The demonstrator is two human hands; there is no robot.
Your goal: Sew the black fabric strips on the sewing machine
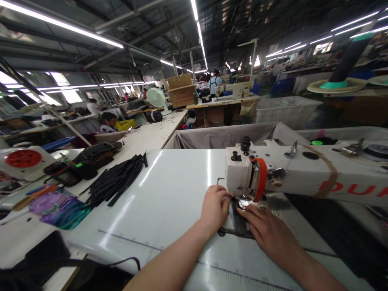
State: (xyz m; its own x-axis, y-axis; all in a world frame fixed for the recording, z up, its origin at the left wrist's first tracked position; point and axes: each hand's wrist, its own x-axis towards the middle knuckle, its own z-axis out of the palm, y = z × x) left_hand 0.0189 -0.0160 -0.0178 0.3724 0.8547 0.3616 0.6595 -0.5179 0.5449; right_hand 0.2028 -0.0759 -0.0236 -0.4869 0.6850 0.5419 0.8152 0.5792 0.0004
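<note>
A: Fingers first: what do you get at your end?

B: The left hand (214, 206) has its fingers curled close together at the left side of a black piece (238, 224); whether they pinch it, I can't tell. The right hand (268, 226) reaches forward with its fingers over the piece's right side, and I can't make out a grip there either.

A: How far along do you judge it?

B: Partway through this one piece. On the white table (176, 190), between far and near edges, it lies under the head of the sewing machine (291, 165), its far end at the metal foot (243, 203). I see no seam, so I can't call anything finished. By the table's far left corner, black strips (118, 178) lie apart from both hands; I'd count those as left, though that's my reading.

A: Materials?

B: The tabletop is hard and glossy, streaked with lamp reflections, ruler marks (130, 241) along its near edge. The machine is pale and blocky, with a curved orange guard (260, 180). Right of the right hand I see flat, dark cloth (333, 226). The strips are narrow and straight, loosely fanned; the piece is flat, with a faint sheen.
</note>
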